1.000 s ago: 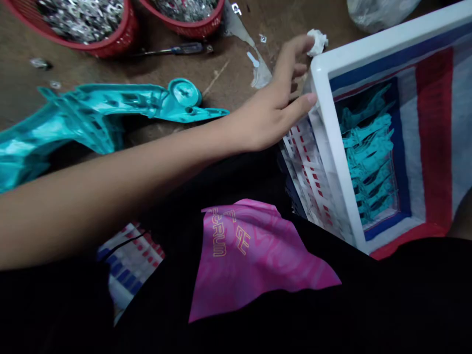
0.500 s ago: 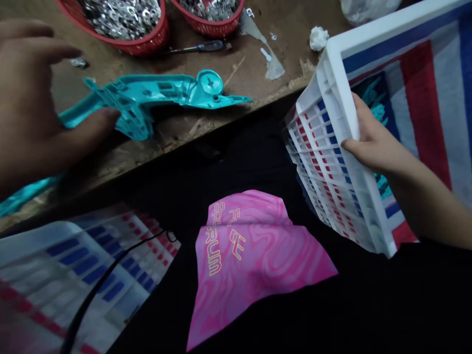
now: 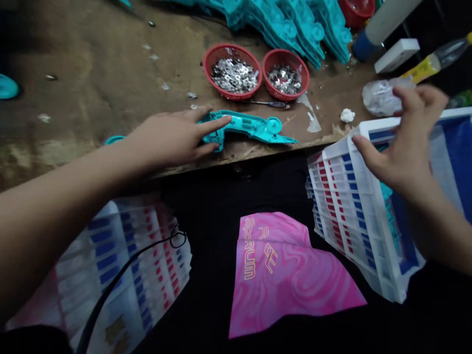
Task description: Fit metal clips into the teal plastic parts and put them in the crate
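Note:
A teal plastic moulded part (image 3: 258,128) with a round disc near its right end lies along the front of the wooden bench. My left hand (image 3: 173,135) rests over the left portion of this part, fingers spread and stretched across it; the palm hides what lies beneath. Above the near rim of a white plastic basket (image 3: 372,196) at right is my right hand (image 3: 409,142), thumb and fingers apart with nothing between them. Teal pieces (image 3: 389,216) show inside that basket, partly behind my right wrist.
Two red baskets of small metal pieces, one on the left (image 3: 236,76) and one on the right (image 3: 285,78), stand behind a screwdriver (image 3: 273,104). More teal parts (image 3: 287,29) lie farther back. Another slotted basket (image 3: 121,246) with a black cord (image 3: 125,275) is at lower left.
My right hand has let go of the white basket's rim and lifted above it. My left hand has come down onto the teal part. The view has shifted to show more bench.

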Tool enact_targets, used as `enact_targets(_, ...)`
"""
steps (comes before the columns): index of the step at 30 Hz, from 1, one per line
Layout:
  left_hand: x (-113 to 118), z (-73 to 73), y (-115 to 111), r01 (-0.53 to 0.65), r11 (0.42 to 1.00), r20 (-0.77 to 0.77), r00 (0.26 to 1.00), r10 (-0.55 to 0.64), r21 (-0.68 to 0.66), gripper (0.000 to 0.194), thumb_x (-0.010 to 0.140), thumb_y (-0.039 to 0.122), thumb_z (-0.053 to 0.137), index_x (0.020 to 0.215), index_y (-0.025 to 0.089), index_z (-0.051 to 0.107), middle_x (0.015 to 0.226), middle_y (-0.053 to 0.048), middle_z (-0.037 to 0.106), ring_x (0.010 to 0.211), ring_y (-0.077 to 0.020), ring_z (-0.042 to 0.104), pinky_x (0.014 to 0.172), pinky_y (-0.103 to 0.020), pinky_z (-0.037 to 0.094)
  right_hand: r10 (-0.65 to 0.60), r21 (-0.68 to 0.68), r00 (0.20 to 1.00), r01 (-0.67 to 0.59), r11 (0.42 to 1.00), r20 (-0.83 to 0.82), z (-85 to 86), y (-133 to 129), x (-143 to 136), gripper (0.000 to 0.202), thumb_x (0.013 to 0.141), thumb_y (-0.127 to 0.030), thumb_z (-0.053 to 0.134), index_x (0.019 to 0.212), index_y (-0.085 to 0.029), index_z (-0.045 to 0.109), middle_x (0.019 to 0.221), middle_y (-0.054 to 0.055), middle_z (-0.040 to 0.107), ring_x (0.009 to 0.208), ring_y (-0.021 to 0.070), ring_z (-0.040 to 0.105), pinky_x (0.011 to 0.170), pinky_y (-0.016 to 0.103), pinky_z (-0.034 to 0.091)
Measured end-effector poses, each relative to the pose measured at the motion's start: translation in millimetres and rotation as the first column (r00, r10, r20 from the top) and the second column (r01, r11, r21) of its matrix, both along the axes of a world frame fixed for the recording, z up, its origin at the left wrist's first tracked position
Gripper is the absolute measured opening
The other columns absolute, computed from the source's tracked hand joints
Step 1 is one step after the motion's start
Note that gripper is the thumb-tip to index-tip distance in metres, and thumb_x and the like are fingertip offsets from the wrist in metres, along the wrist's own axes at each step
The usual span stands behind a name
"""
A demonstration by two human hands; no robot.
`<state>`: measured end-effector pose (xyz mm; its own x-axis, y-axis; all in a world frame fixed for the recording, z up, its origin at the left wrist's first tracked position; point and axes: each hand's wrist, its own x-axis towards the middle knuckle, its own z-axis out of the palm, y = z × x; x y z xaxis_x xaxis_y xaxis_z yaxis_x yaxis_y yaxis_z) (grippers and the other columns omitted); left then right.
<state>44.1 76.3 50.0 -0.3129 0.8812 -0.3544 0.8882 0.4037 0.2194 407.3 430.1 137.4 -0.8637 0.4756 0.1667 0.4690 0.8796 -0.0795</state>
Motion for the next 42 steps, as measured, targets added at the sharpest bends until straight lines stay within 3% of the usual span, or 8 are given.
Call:
enact_targets(3,-5,-4.3,-3,0.028,0.997,-0.002,1.000,-0.028,0.072,0.104,0.130,0.078,0.052,0.213,0.020,0.027,0.219,-0.026,0.023,0.197,-0.0638,0.039,0.156,-0.085,0.044,0.216,0.095,0.976,-0.217,0.971,0.022,40.0,-11,-108,0.083,0.123,-0.078,0.064,0.196,-0.042,0.049,0.196,0.012,0.046,0.191,0.0485,0.043,0.157,0.067,0.043)
enact_targets(5,-11,-10.9,-6,0.068,0.992,-0.012,0.998,-0.067,0.106,0.116,0.122,0.086,0.065,0.212,0.020,0.030,0.220,-0.026,0.020,0.202,-0.0607,0.031,0.160,-0.080,0.039,0.278,0.066,0.954,-0.286,0.956,0.111,42.9,-10,-180,0.067,0.128,-0.046,0.063,0.194,-0.034,0.059,0.197,0.008,0.052,0.186,0.0392,0.052,0.158,0.056,0.047)
enact_targets(10,-23,-24.9,-9,0.129,0.990,-0.020,0.992,-0.128,0.061,0.126,0.113,0.084,0.079,0.214,0.035,0.021,0.223,-0.018,0.006,0.205,-0.0611,0.017,0.162,-0.080,0.030,0.135,-0.031,0.796,-0.145,0.989,0.590,-28.0,16,-289,0.056,0.127,-0.013,0.069,0.181,-0.010,0.081,0.172,0.024,0.080,0.155,0.0387,0.075,0.139,0.055,0.060)
enact_targets(16,-41,-25.3,-8,0.118,0.993,0.073,0.990,-0.120,0.029,0.170,0.098,0.095,0.087,0.211,0.024,-0.019,0.221,-0.028,-0.002,0.203,-0.0638,0.021,0.161,-0.075,0.033,0.143,-0.058,0.788,-0.135,0.989,0.598,-80.6,28,-292,0.047,0.130,-0.022,0.069,0.169,-0.006,0.089,0.172,0.033,0.076,0.159,0.0448,0.073,0.133,0.057,0.061)
enact_targets(24,-42,-42.2,-8,0.151,0.980,0.097,0.982,-0.164,0.133,0.106,0.115,0.083,0.069,0.207,0.037,0.045,0.224,-0.002,0.016,0.190,-0.0512,0.046,0.149,-0.071,0.056,0.167,-0.053,0.794,-0.168,0.984,0.585,-91.9,37,-301,0.035,0.121,-0.025,0.079,0.149,-0.011,0.094,0.145,0.029,0.086,0.141,0.0449,0.080,0.121,0.060,0.067)
enact_targets(29,-52,-59.7,-15,0.114,0.984,0.066,0.990,-0.124,0.138,0.114,0.116,0.092,0.050,0.206,0.023,0.044,0.218,0.000,0.034,0.188,-0.0378,0.039,0.156,-0.062,0.048,0.178,-0.010,0.806,-0.209,0.978,0.564,-85.6,41,-300,0.035,0.118,-0.029,0.081,0.143,-0.011,0.097,0.140,0.029,0.088,0.136,0.0425,0.081,0.118,0.056,0.067)
enact_targets(34,-58,-43.1,-26,0.092,0.991,0.180,0.978,-0.109,0.102,0.084,0.130,0.066,0.035,0.204,0.030,0.049,0.221,0.005,0.026,0.189,-0.0366,0.038,0.162,-0.068,0.040,0.157,0.052,0.844,-0.213,0.976,0.513,-76.3,37,-300,0.042,0.116,-0.028,0.080,0.140,0.002,0.097,0.129,0.033,0.089,0.127,0.0427,0.084,0.111,0.052,0.067)
enact_targets(42,-27,-31.9,-17,0.257,0.943,0.038,0.962,-0.271,0.210,0.117,0.107,0.085,0.091,0.206,0.040,0.049,0.224,-0.005,0.013,0.206,-0.0561,0.018,0.168,-0.081,0.011,0.168,-0.036,0.889,-0.168,0.985,0.426,-77.3,48,-301,0.038,0.111,-0.024,0.086,0.141,-0.003,0.098,0.134,0.026,0.091,0.139,0.0439,0.083,0.128,0.055,0.065)
